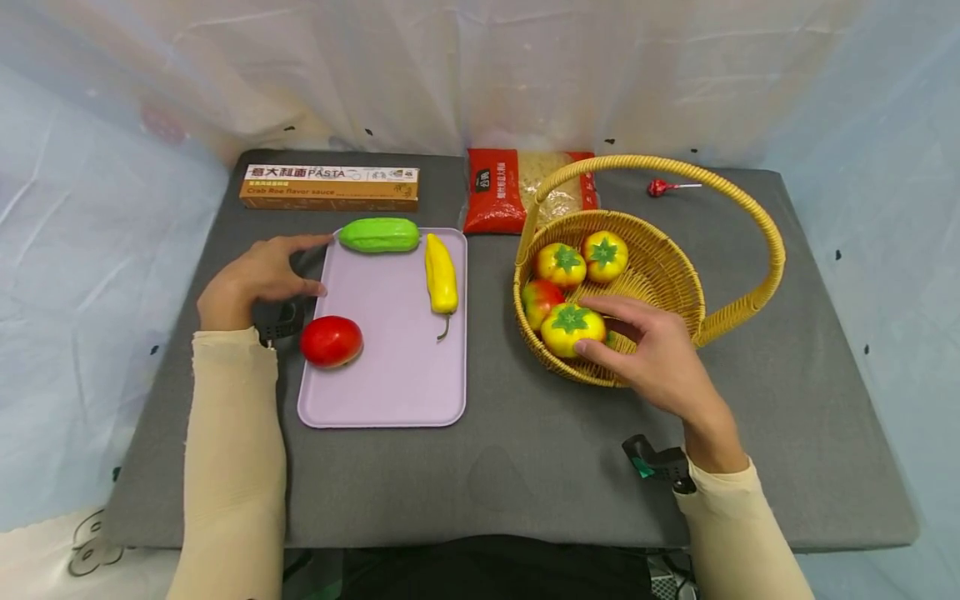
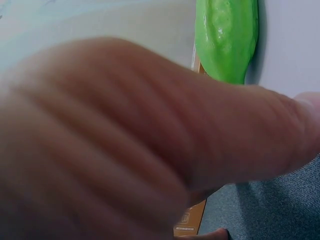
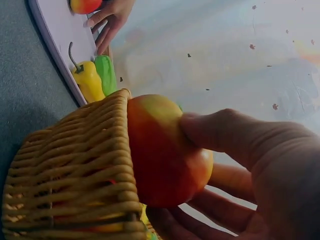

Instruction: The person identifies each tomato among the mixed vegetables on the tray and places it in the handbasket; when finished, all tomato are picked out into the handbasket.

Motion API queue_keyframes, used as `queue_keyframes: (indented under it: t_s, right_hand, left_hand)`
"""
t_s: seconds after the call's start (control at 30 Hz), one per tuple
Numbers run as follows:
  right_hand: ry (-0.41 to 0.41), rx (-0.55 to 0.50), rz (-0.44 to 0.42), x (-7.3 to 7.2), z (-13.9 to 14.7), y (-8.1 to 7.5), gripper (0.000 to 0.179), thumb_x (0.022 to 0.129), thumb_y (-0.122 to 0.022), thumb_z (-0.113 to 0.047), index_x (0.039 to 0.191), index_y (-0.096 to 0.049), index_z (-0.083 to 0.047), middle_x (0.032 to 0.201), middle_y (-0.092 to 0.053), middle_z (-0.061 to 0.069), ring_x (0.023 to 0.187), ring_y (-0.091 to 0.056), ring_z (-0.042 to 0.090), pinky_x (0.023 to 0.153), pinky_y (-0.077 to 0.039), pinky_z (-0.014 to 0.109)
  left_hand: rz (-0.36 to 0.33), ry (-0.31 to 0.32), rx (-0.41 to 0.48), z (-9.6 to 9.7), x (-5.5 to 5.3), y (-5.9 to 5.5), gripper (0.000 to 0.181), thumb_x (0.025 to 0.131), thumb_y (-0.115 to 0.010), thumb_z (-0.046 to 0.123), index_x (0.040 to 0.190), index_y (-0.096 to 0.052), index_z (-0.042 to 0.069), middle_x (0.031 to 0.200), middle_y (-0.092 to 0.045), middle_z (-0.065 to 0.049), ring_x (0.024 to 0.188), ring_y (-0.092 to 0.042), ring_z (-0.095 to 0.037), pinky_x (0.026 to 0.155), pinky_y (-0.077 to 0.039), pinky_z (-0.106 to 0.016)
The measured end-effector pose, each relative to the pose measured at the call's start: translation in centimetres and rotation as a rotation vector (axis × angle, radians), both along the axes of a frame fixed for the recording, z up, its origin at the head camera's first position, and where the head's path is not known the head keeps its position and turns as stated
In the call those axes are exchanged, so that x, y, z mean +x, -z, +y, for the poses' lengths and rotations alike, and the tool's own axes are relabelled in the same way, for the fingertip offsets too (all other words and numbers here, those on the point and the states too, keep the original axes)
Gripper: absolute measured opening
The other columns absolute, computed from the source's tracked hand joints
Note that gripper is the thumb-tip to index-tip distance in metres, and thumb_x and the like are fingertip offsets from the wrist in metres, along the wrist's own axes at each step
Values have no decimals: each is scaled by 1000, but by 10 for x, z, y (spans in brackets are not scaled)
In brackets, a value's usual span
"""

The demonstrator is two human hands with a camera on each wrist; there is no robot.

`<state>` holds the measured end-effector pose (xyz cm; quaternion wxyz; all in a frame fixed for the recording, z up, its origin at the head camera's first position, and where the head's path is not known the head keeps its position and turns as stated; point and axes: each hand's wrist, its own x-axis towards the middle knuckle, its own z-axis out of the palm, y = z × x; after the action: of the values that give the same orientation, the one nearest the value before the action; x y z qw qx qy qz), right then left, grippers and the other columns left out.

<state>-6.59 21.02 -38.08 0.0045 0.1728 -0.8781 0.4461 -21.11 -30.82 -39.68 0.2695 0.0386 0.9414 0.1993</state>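
Note:
With thumb and fingers my right hand (image 1: 660,354) grips a yellow-and-red tomato (image 1: 562,335) with a green star-shaped top. In the right wrist view this tomato (image 3: 165,155) is right at the rim of the wicker basket (image 3: 75,165). Several similar tomatoes lie in the basket (image 1: 663,275). My left hand (image 1: 258,275) is at the left edge of the lilac tray (image 1: 397,392), thumb and index finger spread along it. The index fingertip is close to a green bitter melon (image 1: 378,235). A yellow pepper (image 1: 442,275) and a red round fruit (image 1: 332,342) also lie on the tray.
A pasta box (image 1: 330,187) lies at the back left of the grey table. Behind the basket is a red bag of pasta (image 1: 495,192), and a red lollipop (image 1: 660,187) lies at the back right. The basket's tall handle (image 1: 660,164) arches over its right side.

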Motion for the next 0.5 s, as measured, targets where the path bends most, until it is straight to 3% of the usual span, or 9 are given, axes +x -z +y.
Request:
queue_keyframes:
  t_s: [0.13,0.27,0.37,0.5]
  right_hand:
    - [18,3,34,-8,-7,3,51,91,-91,-12,139,-76,-14,142,-74,4,126,-71,16,103,-59,17]
    - [44,68,80,-14,-15,5,49,90,-92,-16,137,-77,-13,137,-77,6,126,-72,24,104,-63,33]
    - [77,120,125,-18,-23,6,52,88,-94,-19,137,-77,-12,136,-78,6,127,-73,28,109,-59,48]
    - [109,101,188,-21,-31,6,57,86,-96,-22,138,-76,-12,138,-77,5,131,-72,27,114,-56,48]
  left_hand:
    - [-5,1,-2,0,0,0,93,98,-81,26,175,-29,24,173,-29,-36,155,-28,-62,116,-30,-88]
    - [-2,4,-1,0,0,-1,93,98,-82,25,175,-30,24,173,-29,-36,156,-28,-62,117,-30,-88]
    - [1,5,1,0,0,-1,93,98,-82,24,175,-30,23,173,-29,-35,156,-28,-61,117,-30,-87]
    - [-2,5,-1,0,0,-2,93,98,-81,24,175,-29,23,173,-29,-35,156,-28,-61,117,-30,-87]
